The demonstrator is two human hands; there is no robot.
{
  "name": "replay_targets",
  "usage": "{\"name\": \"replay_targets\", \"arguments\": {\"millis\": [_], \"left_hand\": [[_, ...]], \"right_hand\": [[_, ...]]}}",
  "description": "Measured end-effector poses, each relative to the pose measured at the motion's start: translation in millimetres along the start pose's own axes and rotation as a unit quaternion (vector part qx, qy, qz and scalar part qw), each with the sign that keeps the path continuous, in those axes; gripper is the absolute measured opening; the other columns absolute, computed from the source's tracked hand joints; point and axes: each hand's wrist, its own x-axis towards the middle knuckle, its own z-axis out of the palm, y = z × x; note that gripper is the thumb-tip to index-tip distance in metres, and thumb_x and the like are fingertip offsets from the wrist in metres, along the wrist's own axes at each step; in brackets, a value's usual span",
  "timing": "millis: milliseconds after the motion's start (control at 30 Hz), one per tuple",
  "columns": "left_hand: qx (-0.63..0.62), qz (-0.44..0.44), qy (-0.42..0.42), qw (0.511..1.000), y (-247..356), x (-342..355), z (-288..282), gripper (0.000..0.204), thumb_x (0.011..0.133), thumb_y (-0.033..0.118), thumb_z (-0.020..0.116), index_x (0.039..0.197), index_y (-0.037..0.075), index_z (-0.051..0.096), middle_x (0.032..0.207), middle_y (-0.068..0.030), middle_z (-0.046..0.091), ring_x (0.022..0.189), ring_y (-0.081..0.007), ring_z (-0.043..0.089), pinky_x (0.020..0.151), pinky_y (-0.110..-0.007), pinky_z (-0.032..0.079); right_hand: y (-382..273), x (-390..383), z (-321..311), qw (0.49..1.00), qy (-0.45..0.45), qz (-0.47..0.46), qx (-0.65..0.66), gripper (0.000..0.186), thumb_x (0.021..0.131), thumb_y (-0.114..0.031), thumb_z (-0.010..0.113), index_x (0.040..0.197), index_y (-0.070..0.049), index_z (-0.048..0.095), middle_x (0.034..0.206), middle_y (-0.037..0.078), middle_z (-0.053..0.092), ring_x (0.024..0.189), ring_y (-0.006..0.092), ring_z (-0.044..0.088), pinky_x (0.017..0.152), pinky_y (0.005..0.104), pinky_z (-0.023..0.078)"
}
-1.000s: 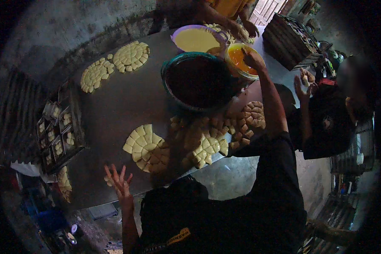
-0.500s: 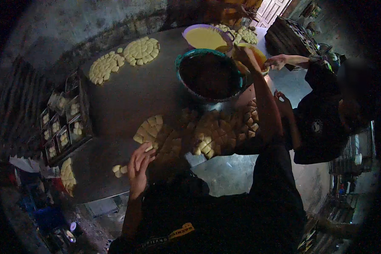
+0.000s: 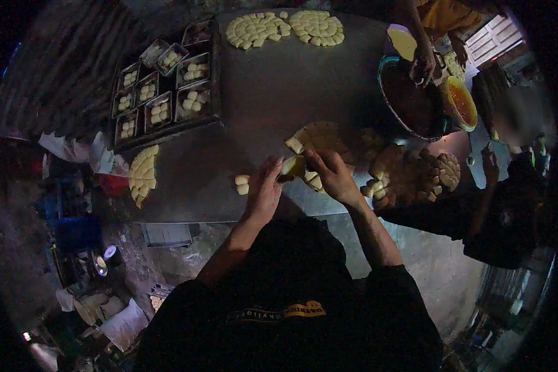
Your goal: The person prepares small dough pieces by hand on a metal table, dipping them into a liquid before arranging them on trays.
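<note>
Dark metal table [image 3: 273,99] | dough piece [image 3: 293,166] pinched between both hands' fingers [image 3: 278,168] | left hand [image 3: 263,192], right hand [image 3: 333,175] gripping

Eight small trays [image 3: 161,93] of dough pieces, two round dough discs [image 3: 285,28], two bowls [image 3: 459,102].

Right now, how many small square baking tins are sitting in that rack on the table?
About 8 tins, in two rows in the rack at the table's far left; seven hold pale dough pieces, one looks empty. Darkness may hide more.
</note>
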Motion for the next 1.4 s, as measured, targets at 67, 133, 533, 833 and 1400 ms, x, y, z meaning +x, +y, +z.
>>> {"name": "replay_targets", "arguments": {"millis": [67, 133, 533, 833, 1400], "left_hand": [[-0.048, 0.017, 0.02, 0.999, 7, 0, 1, 0.032, 0.099, 0.015, 0.056, 0.127, 0.001, 0.057, 0.12, -0.0058, 0.06, 0.111, -0.0136, 0.056, 0.092, -0.029, 0.047], [-0.113, -0.012, 0.031, 0.993, 19, 3, 4, 0.03, 0.097, 0.009, 0.056, 0.126, 0.001, 0.058, 0.121, -0.0065, 0.062, 0.11, -0.0141, 0.058, 0.093, -0.029, 0.047], [-0.359, -0.224, -0.085, 0.902, 4, 15, -33, 0.026, 0.093, 0.007, 0.059, 0.119, 0.006, 0.061, 0.113, -0.0078, 0.066, 0.103, -0.0184, 0.065, 0.091, -0.033, 0.052], [-0.032, 0.033, -0.124, 0.991, 52, 9, 4, 0.023, 0.088, 0.006, 0.07, 0.109, 0.001, 0.065, 0.109, -0.0066, 0.067, 0.099, -0.012, 0.064, 0.081, -0.026, 0.056], [-0.227, -0.231, -0.027, 0.946, 39, -10, 52, 0.035, 0.101, 0.024, 0.055, 0.125, -0.001, 0.054, 0.114, -0.0088, 0.064, 0.096, -0.0201, 0.067, 0.088, -0.037, 0.057]], "right_hand": [[-5, 1, 13, 0.974, 0.045, -0.132, -0.178, 0.032, 0.094, -0.015, 0.063, 0.121, 0.002, 0.061, 0.114, 0.017, 0.067, 0.106, 0.0254, 0.064, 0.094, 0.0358, 0.049], [-3, 4, 26, 0.903, 0.096, -0.268, -0.322, 0.033, 0.09, -0.009, 0.064, 0.121, 0.001, 0.062, 0.115, 0.018, 0.066, 0.108, 0.0322, 0.063, 0.094, 0.0387, 0.049], [-29, -33, 25, 0.932, 0.016, -0.287, -0.22, 0.036, 0.085, 0.001, 0.067, 0.119, -0.009, 0.064, 0.113, 0.01, 0.067, 0.102, 0.0276, 0.066, 0.084, 0.0379, 0.055], [-6, -41, -6, 0.986, 0.024, -0.147, -0.076, 0.014, 0.091, -0.004, 0.066, 0.101, 0.003, 0.061, 0.083, 0.007, 0.067, 0.071, 0.0126, 0.068, 0.058, 0.026, 0.054], [20, -17, -64, 0.915, -0.13, -0.342, -0.17, 0.03, 0.08, -0.002, 0.073, 0.11, -0.008, 0.069, 0.095, 0.01, 0.067, 0.087, 0.0266, 0.067, 0.075, 0.0349, 0.054]]}}
